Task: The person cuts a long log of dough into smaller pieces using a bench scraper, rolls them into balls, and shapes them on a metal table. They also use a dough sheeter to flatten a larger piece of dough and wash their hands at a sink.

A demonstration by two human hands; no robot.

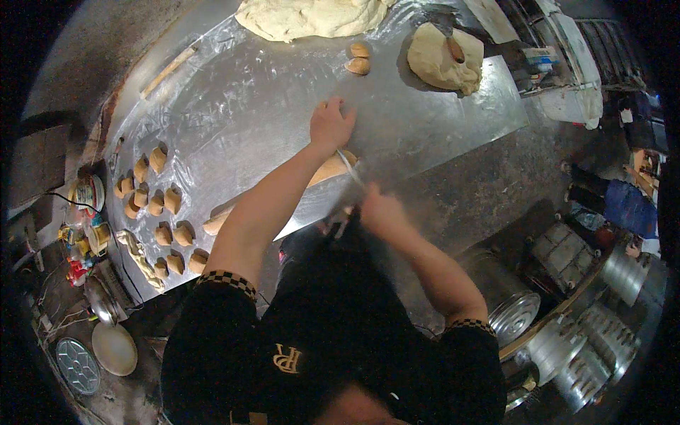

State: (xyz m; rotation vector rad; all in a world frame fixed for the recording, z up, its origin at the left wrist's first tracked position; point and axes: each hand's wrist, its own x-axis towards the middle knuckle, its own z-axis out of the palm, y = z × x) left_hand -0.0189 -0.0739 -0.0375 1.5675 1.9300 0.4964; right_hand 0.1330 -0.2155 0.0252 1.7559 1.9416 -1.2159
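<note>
A long roll of brown dough point(330, 169) lies along the near edge of the floured metal worktop point(255, 106), partly hidden under my left forearm. My right hand point(383, 210), somewhat blurred, is closed on the handle of a knife point(351, 169), whose blade lies across the roll's right end. Just beyond that end, my left hand point(333, 125) is over the worktop, fingers pointing away; whether anything is under it cannot be told. Two brown dough pieces point(358, 66) sit farther back. Several more brown pieces point(172, 201) are spread at the left.
A large pale dough mass point(313, 18) lies at the far edge, another dough lump point(443, 58) with a wooden-handled tool on it at far right. A rolling pin point(169, 73) rests far left. A lidded metal pot point(512, 313) stands right. Another person point(629, 207) is at far right.
</note>
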